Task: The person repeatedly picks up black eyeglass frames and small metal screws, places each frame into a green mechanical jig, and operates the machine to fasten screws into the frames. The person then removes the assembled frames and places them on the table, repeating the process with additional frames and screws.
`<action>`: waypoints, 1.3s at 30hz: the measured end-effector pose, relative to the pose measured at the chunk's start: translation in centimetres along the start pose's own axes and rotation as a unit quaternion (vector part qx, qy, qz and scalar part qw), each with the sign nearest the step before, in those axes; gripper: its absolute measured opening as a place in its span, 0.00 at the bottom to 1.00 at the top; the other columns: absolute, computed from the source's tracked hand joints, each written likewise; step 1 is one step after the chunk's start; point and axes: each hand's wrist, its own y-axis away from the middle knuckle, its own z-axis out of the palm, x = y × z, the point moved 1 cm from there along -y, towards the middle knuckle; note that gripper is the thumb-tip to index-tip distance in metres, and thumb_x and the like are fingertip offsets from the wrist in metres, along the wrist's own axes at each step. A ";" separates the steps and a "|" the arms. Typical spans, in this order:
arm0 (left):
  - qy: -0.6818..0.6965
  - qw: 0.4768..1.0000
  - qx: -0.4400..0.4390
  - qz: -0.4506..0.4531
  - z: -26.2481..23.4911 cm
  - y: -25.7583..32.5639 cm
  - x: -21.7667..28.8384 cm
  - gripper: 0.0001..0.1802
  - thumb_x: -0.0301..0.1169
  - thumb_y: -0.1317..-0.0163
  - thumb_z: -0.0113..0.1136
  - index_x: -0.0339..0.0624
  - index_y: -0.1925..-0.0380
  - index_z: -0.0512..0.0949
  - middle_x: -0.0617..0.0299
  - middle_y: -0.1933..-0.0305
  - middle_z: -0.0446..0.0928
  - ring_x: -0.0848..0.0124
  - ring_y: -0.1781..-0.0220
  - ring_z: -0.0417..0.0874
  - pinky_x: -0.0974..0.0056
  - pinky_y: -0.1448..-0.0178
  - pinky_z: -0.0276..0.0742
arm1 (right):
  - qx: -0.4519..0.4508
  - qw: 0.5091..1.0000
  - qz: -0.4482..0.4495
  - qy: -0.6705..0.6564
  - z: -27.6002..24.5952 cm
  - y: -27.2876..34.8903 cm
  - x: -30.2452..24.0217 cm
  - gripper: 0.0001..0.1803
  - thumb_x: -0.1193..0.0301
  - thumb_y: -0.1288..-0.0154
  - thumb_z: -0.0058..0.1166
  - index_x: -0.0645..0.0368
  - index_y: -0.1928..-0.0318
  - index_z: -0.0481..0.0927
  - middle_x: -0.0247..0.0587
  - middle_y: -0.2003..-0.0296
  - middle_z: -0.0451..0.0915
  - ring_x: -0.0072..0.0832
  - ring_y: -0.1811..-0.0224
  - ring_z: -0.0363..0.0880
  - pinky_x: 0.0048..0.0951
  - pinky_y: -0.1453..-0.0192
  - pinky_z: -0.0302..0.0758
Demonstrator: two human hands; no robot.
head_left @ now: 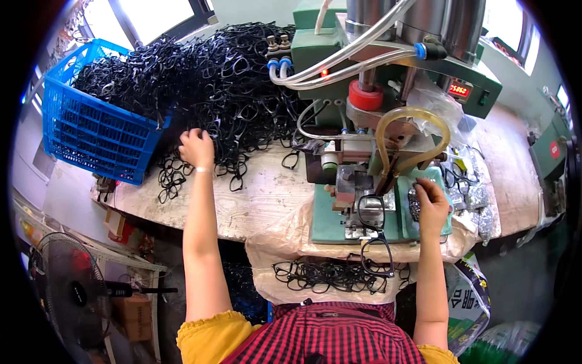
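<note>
Nearest the green press [388,121], a black glossy eyeglass frame [371,209] lies on its metal fixture. Just right, the right hand [431,203] pinches small shiny parts. Left of the press, the left hand [196,147] curls into tangled black frames [230,79]; beyond, a blue lattice basket [91,130].

On the bench [260,194], a crate [91,127] sits far left, a heap of frames [230,91] beside it, a press machine [376,121] to the right, and more frames [327,274] lie in a sack [285,236] at the near edge.

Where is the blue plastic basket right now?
The blue basket sits at the far left of the workbench, tipped toward the big heap of black eyeglass frames, just left of the person's left hand.
</note>
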 end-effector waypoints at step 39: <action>0.636 0.613 -0.180 0.433 -21.3 22.2 14.5 0.07 0.27 0.44 0.68 0.41 0.65 0.84 0.51 0.56 0.86 0.56 0.58 0.87 0.52 0.50 0.82 | -0.128 0.983 -0.118 0.054 2.7 3.6 -9.7 0.18 0.77 0.40 0.61 0.61 0.48 0.80 0.49 0.49 0.83 0.40 0.42 0.80 0.36 0.33 0.70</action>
